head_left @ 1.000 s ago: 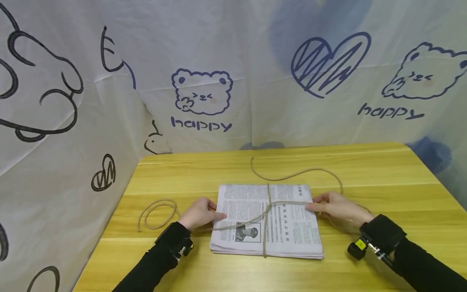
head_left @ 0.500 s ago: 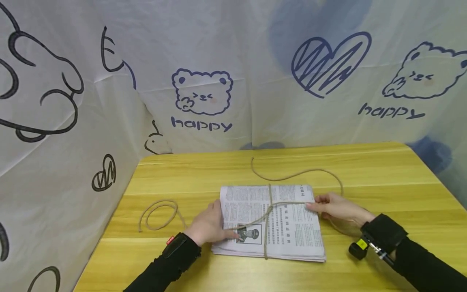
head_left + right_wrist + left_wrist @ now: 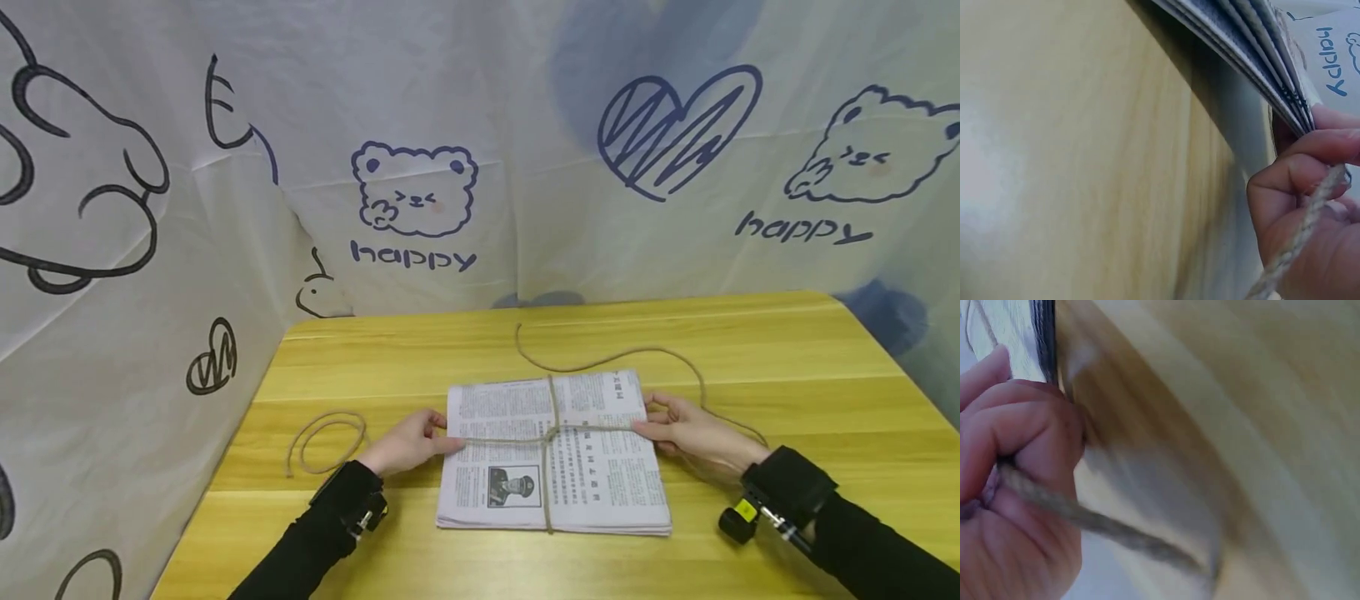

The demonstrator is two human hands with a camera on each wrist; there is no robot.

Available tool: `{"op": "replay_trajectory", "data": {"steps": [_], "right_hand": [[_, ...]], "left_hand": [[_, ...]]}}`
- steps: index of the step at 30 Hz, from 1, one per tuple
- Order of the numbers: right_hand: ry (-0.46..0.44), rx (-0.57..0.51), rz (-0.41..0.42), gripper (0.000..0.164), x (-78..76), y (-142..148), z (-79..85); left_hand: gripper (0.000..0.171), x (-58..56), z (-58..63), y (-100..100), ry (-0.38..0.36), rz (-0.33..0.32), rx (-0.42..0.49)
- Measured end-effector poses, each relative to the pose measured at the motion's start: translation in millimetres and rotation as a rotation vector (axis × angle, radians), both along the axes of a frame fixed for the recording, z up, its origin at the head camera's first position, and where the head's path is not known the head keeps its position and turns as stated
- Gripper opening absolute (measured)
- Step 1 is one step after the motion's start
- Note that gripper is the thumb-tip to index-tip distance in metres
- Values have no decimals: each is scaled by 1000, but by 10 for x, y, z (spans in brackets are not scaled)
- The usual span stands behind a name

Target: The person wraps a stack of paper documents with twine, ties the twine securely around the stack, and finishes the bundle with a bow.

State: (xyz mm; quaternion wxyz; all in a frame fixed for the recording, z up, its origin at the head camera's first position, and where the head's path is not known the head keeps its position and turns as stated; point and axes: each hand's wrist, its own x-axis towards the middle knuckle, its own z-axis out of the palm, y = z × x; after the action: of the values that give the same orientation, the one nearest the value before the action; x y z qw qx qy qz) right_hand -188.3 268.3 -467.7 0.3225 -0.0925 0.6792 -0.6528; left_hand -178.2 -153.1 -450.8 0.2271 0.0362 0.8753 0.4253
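Note:
A folded newspaper stack [image 3: 615, 500] lies on the table, with a thin braided rope [image 3: 502, 440] crossing over it both ways. The strands meet in a twist near the middle of the top sheet. At the stack's left edge my left hand [image 3: 405, 443] grips one length, its thumb on the paper; in the left wrist view the rope [image 3: 1104, 525] runs out of the curled fingers. My right hand [image 3: 693, 433] holds the other length at the right edge. In the right wrist view the rope [image 3: 1304, 234] leaves that fist beside the layered paper edges [image 3: 1229, 50].
One rope tail [image 3: 330, 417] lies looped on the wooden table [image 3: 390, 358] to the left. The other tail [image 3: 622, 354] curves behind the stack to the right. A printed cloth [image 3: 547, 167] hangs along the back and left side.
My left hand first slid onto the paper by the portrait, then drew back left and up. The crosswise rope now runs nearly straight, above the portrait. The stack has turned slightly.

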Motion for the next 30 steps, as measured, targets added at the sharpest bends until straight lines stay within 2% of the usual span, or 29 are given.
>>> {"op": "replay_trajectory", "data": {"steps": [4, 8, 15, 21, 23, 25, 28, 30], "right_hand": [[29, -14, 15, 54, 1, 14, 10], [70, -10, 32, 42, 4, 57, 23], [106, -37, 66, 37, 25, 125, 46], [197, -13, 32, 31, 36, 158, 25], [218, -16, 19, 32, 31, 167, 43], [277, -14, 3, 33, 16, 172, 99], [428, 22, -54, 34, -22, 170, 251], [590, 86, -115, 34, -43, 163, 386]], "left_hand": [[53, -74, -23, -73, -105, 4, 141], [49, -118, -23, -109, -185, -27, 208], [62, -115, -42, -109, -214, -53, 268], [30, -122, -102, -119, -233, -183, 284], [28, -118, -93, -110, -195, -216, 272], [27, -121, -44, -93, -106, -226, 253], [24, -144, 118, -57, 102, -220, 186], [21, -157, 272, -32, 261, -196, 102]]}}
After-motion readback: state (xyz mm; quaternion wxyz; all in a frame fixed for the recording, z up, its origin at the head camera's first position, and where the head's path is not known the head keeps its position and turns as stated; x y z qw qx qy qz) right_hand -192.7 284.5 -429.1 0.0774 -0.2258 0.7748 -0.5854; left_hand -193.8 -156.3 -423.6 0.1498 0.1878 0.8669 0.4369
